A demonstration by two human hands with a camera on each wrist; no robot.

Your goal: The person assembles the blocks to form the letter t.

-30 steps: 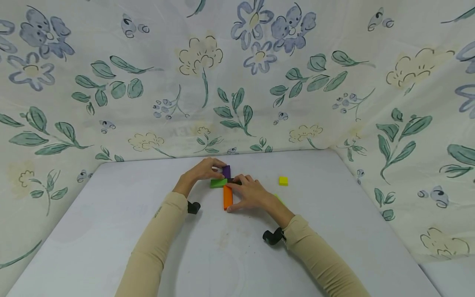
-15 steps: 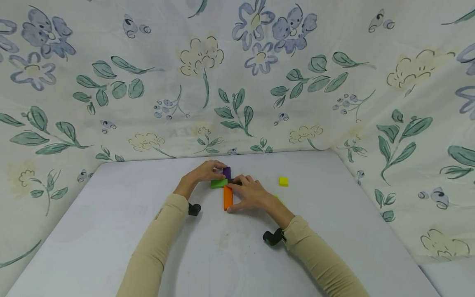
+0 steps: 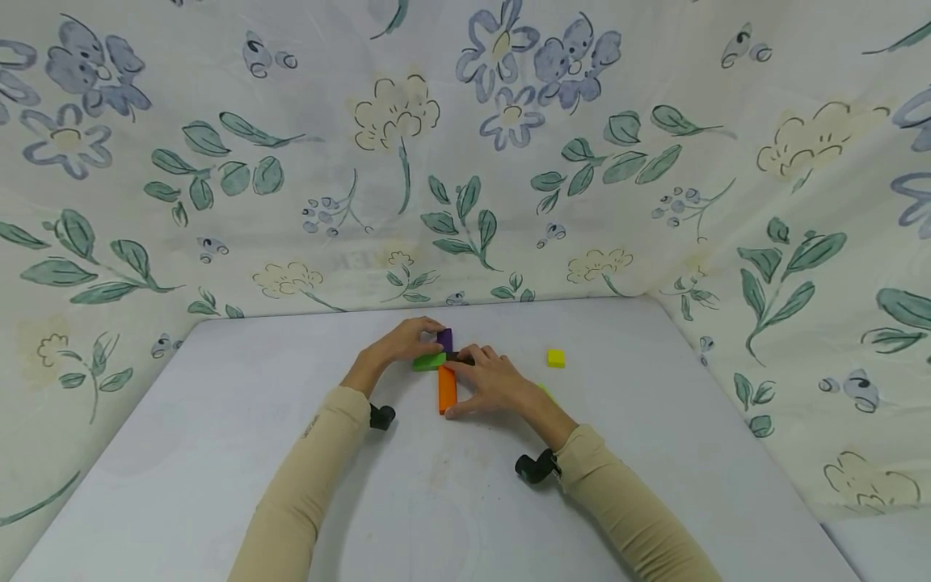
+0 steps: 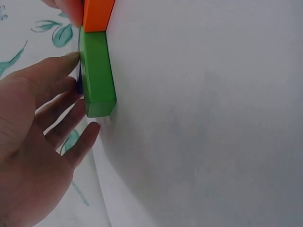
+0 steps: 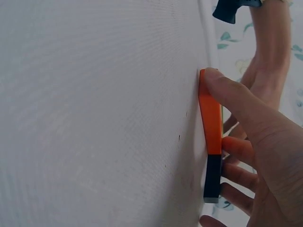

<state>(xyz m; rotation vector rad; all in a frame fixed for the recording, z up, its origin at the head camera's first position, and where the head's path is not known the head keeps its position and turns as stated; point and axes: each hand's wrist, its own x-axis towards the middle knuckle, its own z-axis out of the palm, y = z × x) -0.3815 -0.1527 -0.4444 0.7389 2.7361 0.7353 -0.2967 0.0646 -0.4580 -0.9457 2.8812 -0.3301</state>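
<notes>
Four-armed like a pinwheel, a purple block (image 3: 446, 338), a green block (image 3: 427, 363), an orange block (image 3: 447, 392) and a black block (image 3: 461, 359) lie together on the table. My left hand (image 3: 400, 341) holds the purple block between thumb and fingers, beside the green block. That green block (image 4: 98, 71) fills most of the near side in the left wrist view, hiding nearly all the purple. My right hand (image 3: 494, 380) grips the orange block (image 5: 210, 113), thumb at its near end and index finger at the other. Its other fingers lie along the black block (image 5: 213, 177).
A yellow block (image 3: 556, 358) stands apart at the right. Partly hidden behind the right wrist is a lime-green piece (image 3: 545, 393). The white table (image 3: 240, 436) meets a floral cloth (image 3: 305, 186) at the back and sides.
</notes>
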